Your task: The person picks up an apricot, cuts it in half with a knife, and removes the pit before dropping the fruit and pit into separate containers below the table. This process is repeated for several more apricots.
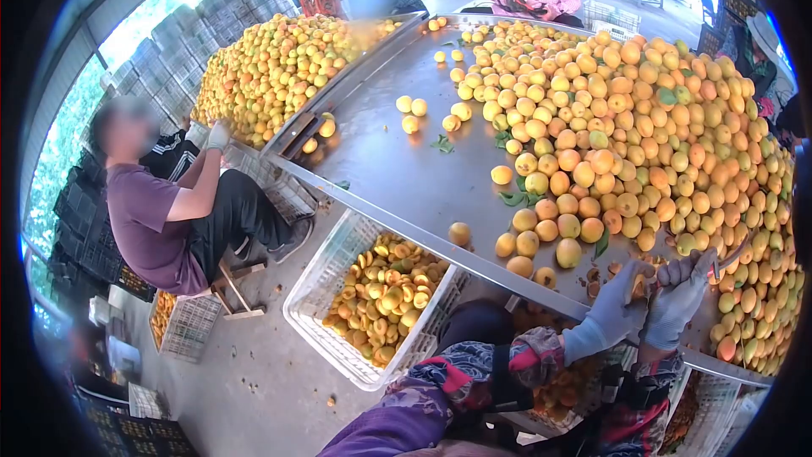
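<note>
My left hand (611,315), in a pale grey-blue work glove, is closed around an apricot (639,289), which its fingers partly cover. Close against it, my right hand (682,298), gloved alike, is curled round a thin curved tool (732,256) whose end sticks out to the right; I cannot tell its exact kind. Both hands are over the near edge of the metal table (372,156). Beyond and to the right of them lies a large heap of apricots (643,118). Dark apricot scraps (594,278) lie beside my left hand.
A white crate (309,305) of apricot halves (385,292) stands on the floor left of my knees. More crates (719,410) are under the table edge. A person (156,203) sits at left by another apricot heap (271,68); others sit across the table.
</note>
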Demonstrator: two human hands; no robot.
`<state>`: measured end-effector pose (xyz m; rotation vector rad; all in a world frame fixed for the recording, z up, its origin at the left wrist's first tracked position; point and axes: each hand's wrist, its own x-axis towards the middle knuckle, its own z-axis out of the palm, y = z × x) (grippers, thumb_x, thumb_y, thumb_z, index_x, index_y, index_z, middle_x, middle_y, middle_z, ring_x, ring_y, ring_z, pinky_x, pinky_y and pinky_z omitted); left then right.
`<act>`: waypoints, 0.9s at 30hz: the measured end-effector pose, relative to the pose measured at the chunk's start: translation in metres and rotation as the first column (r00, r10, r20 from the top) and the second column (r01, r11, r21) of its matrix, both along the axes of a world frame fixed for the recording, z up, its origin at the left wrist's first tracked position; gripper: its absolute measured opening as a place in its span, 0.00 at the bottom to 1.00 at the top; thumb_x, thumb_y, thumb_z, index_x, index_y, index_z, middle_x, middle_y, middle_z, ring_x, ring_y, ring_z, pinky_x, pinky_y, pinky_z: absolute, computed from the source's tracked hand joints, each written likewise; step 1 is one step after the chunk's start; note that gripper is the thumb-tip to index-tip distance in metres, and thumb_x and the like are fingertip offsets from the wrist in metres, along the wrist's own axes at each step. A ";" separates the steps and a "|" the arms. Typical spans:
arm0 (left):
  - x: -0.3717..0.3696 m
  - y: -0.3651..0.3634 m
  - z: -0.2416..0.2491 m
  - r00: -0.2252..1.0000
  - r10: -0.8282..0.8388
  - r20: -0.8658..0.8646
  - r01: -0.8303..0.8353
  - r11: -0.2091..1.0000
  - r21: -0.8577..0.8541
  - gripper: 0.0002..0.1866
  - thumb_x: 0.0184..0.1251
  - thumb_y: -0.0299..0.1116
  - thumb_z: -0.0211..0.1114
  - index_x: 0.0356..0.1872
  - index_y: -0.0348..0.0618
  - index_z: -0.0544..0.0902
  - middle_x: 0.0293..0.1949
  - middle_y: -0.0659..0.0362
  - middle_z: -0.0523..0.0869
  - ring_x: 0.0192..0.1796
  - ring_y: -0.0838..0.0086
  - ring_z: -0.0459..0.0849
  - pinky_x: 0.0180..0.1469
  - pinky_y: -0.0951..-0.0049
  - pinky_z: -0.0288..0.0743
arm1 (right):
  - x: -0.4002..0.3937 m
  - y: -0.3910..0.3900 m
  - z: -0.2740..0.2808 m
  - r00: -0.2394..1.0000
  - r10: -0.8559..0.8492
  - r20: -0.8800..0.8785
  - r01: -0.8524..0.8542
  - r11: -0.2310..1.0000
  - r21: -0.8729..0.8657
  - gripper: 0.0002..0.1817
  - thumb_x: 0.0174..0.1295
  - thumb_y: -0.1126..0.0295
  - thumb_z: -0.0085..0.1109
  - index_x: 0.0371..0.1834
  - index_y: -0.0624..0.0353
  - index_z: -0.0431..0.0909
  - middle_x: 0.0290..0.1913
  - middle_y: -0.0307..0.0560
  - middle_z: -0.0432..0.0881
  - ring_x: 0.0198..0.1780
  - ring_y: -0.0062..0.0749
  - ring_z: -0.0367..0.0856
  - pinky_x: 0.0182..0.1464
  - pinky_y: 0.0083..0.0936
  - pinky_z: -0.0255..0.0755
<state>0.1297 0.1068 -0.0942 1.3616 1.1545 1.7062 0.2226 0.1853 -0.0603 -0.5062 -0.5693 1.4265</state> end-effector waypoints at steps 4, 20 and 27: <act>0.000 0.000 -0.003 0.999 0.037 -0.017 -0.036 0.998 0.054 0.25 0.52 0.19 0.59 0.54 0.40 0.68 0.46 0.48 0.76 0.53 0.59 0.76 0.56 0.68 0.68 | 0.003 -0.001 0.000 0.998 0.023 -0.051 -0.027 0.997 -0.077 0.17 0.68 0.53 0.51 0.30 0.53 0.65 0.17 0.27 0.46 0.17 0.13 0.43 0.18 0.15 0.41; -0.012 0.007 -0.002 0.962 -0.245 -0.118 0.247 0.969 0.000 0.28 0.48 0.19 0.61 0.54 0.39 0.65 0.48 0.49 0.76 0.52 0.60 0.75 0.57 0.69 0.66 | 0.042 0.042 -0.107 0.947 0.100 0.306 -0.150 0.978 0.145 0.14 0.73 0.57 0.41 0.34 0.55 0.63 0.20 0.29 0.53 0.18 0.14 0.52 0.20 0.13 0.54; -0.002 0.009 -0.014 0.989 -0.145 0.027 0.147 0.985 -0.093 0.22 0.50 0.21 0.59 0.50 0.38 0.68 0.42 0.51 0.77 0.48 0.71 0.75 0.54 0.73 0.67 | -0.001 -0.012 -0.001 0.999 0.054 0.004 -0.054 0.998 0.018 0.15 0.70 0.57 0.48 0.31 0.56 0.66 0.16 0.27 0.50 0.17 0.12 0.47 0.19 0.13 0.45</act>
